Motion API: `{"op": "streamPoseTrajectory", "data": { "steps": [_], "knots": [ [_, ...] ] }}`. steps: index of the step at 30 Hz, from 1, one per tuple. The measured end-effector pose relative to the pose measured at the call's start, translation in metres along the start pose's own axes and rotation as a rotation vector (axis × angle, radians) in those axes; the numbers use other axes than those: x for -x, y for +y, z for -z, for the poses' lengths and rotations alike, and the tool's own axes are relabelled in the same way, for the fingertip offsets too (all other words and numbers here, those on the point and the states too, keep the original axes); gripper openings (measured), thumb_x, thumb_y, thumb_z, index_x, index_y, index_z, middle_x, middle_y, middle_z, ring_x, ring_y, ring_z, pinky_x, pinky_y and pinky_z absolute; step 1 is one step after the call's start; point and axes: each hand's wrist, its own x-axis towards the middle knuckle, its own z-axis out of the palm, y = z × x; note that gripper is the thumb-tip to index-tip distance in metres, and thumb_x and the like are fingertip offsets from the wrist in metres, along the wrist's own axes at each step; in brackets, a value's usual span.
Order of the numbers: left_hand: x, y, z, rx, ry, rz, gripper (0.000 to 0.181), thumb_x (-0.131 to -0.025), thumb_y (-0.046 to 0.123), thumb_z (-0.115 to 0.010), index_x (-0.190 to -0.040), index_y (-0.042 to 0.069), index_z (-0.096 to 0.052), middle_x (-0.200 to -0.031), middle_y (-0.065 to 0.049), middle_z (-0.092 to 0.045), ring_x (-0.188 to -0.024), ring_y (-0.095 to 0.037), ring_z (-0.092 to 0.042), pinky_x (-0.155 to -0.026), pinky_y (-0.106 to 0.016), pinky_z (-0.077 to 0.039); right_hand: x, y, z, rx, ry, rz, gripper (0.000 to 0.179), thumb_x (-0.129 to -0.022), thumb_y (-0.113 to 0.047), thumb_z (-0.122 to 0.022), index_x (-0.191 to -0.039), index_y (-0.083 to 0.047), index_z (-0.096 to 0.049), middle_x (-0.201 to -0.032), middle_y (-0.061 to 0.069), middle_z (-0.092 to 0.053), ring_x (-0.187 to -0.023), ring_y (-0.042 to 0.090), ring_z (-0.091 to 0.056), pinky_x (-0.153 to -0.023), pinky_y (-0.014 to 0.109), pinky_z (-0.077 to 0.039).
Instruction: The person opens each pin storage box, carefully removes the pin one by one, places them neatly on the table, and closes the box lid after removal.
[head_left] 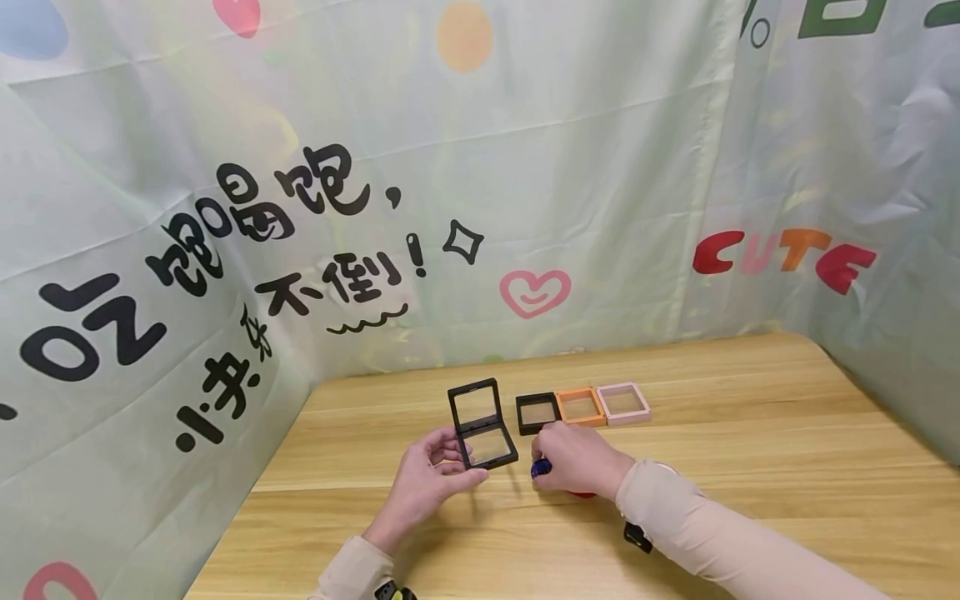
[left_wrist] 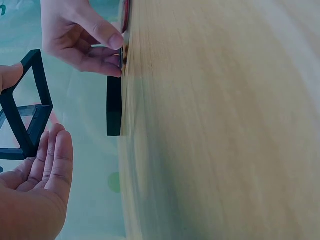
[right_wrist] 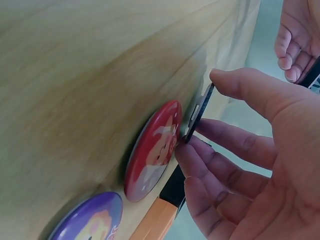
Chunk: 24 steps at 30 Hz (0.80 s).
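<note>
Raised over the table, my left hand [head_left: 427, 483] grips a black hinged display frame [head_left: 478, 427] with clear windows, its two halves spread apart. The thumb is at its near edge in the head view. To the right, my right hand [head_left: 581, 457] pinches a thin dark blue badge [head_left: 541, 469] between thumb and fingertips. The right wrist view has this badge [right_wrist: 199, 112] nearly edge-on, so its face is hidden. Beside it a round red badge [right_wrist: 154, 155] with a printed picture lies on the wood. A purple badge [right_wrist: 92, 220] lies nearer that camera.
Behind the right hand stand a black frame [head_left: 535, 396], an orange frame [head_left: 577, 390] and a pink frame [head_left: 628, 419] in a row on the wooden table [head_left: 750, 467]. Printed cloth [head_left: 600, 167] hangs behind and along the sides.
</note>
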Motion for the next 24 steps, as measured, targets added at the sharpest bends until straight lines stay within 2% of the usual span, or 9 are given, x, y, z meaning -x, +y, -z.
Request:
{"op": "streamPoseTrajectory", "data": {
  "steps": [10, 24],
  "knots": [
    [0.0000, 0.0015, -0.0025, -0.003, -0.001, -0.003, 0.068, -0.077, 0.006, -0.095, -0.133, -0.009, -0.060, -0.118, -0.024, -0.068, -0.095, -0.019, -0.069, -0.088, -0.022, -0.065, 0.0037, -0.0040, 0.0023, -0.001, -0.011, -0.016, 0.019, -0.081, -0.023, -0.093, -0.087, -0.012, -0.079, -0.088, 0.000, -0.074, -0.076, 0.009, -0.062, -0.062, 0.029, -0.057],
    [-0.0010, -0.0022, -0.0040, -0.022, -0.039, -0.007, 0.069, -0.078, 0.010, -0.096, -0.133, -0.010, -0.060, -0.121, -0.029, -0.067, -0.096, -0.019, -0.069, -0.087, -0.023, -0.065, 0.0064, -0.0019, 0.0038, -0.004, -0.030, -0.018, 0.024, -0.080, -0.028, -0.096, -0.087, -0.012, -0.079, -0.087, -0.002, -0.074, -0.077, 0.008, -0.062, -0.063, 0.028, -0.057]
  ]
}}
